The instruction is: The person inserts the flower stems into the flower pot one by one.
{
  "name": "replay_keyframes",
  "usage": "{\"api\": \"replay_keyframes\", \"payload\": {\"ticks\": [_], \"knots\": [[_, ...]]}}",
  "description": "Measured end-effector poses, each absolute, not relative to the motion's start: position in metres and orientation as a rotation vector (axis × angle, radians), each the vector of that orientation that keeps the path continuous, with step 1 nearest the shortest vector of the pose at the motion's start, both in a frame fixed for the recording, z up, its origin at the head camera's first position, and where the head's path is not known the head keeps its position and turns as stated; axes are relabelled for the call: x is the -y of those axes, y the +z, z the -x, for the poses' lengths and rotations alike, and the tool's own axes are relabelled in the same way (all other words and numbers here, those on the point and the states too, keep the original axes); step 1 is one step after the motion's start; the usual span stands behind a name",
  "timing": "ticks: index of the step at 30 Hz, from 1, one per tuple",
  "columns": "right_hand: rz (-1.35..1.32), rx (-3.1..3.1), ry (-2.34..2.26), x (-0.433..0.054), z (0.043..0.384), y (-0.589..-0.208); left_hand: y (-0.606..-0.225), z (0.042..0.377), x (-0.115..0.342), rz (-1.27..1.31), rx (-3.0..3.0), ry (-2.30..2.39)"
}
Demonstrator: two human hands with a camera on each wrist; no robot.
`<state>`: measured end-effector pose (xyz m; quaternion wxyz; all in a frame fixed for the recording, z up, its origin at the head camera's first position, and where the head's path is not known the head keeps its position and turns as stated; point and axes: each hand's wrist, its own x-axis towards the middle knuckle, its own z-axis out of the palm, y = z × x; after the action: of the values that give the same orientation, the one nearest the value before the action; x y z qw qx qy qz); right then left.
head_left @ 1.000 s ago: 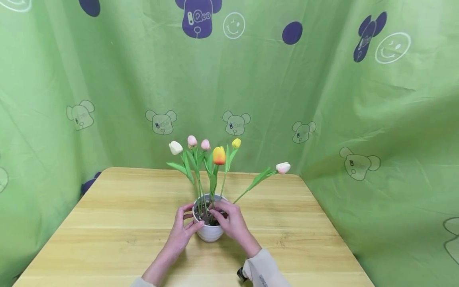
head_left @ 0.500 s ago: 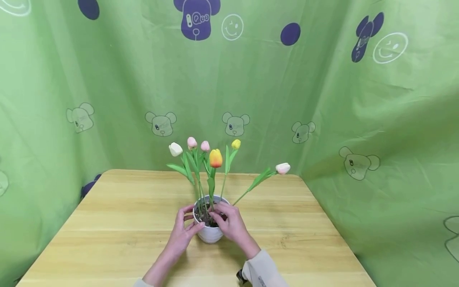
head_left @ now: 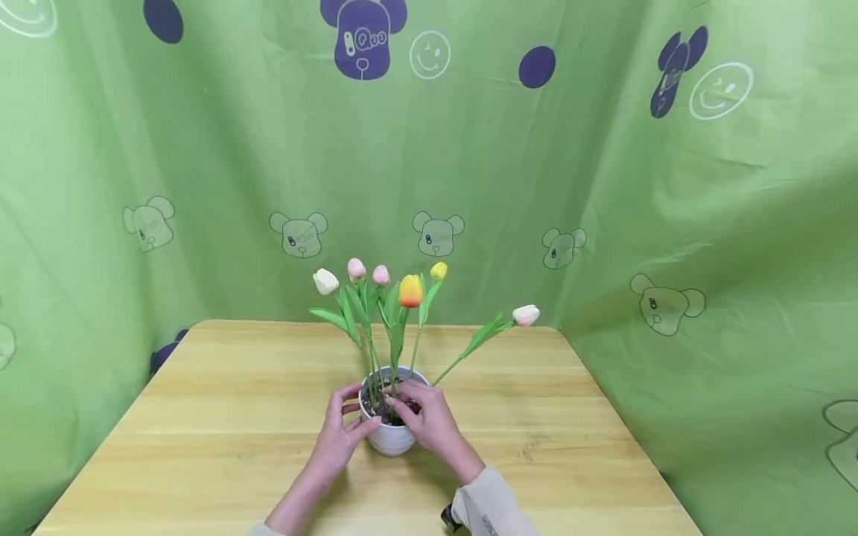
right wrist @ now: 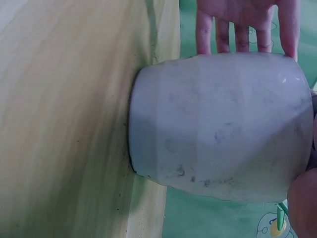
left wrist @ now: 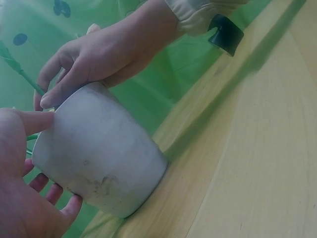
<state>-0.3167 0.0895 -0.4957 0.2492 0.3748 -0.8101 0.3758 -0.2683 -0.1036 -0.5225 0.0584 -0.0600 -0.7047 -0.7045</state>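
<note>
A white flowerpot [head_left: 392, 442] filled with dark soil stands upright on the table. My left hand [head_left: 339, 430] holds its left side, thumb on the front of the rim; in the left wrist view the fingers curve around the pot's wall [left wrist: 101, 148]. Over the right rim, my right hand [head_left: 434, 418] pinches the lower stem of an orange tulip [head_left: 411, 291]; the fingertips are partly hidden. Also in the pot are a white tulip [head_left: 325, 281], two pink tulips [head_left: 356, 269] and a yellow tulip [head_left: 439, 271]. A pale pink tulip [head_left: 526, 316] leans far right, its stem base hidden behind my right hand.
The wooden table [head_left: 201, 417] extends around the pot on all sides. Behind and beside it hangs a green curtain [head_left: 362, 164] with printed bears. A black band [head_left: 450, 519] shows at my right sleeve.
The orange tulip's head dips left, then swings back right and upright. My right fingers shift slightly left at its stem, while my left hand keeps its hold on the pot.
</note>
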Motion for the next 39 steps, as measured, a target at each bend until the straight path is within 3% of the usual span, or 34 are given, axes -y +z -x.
{"api": "replay_keyframes", "payload": {"ticks": [18, 26, 39], "knots": [[-0.854, 2.186, 1.566, -0.086, 0.313, -0.479, -0.526, 0.268, 0.104, 0.166, 2.122, -2.142], [-0.965, 2.089, 1.434, -0.085, 0.314, -0.469, -0.525, 0.269, 0.104, 0.180, 2.108, -2.148], [-1.113, 1.953, 1.294, -0.085, 0.319, -0.484, -0.525, 0.270, 0.104, 0.170, 2.105, -2.161]]}}
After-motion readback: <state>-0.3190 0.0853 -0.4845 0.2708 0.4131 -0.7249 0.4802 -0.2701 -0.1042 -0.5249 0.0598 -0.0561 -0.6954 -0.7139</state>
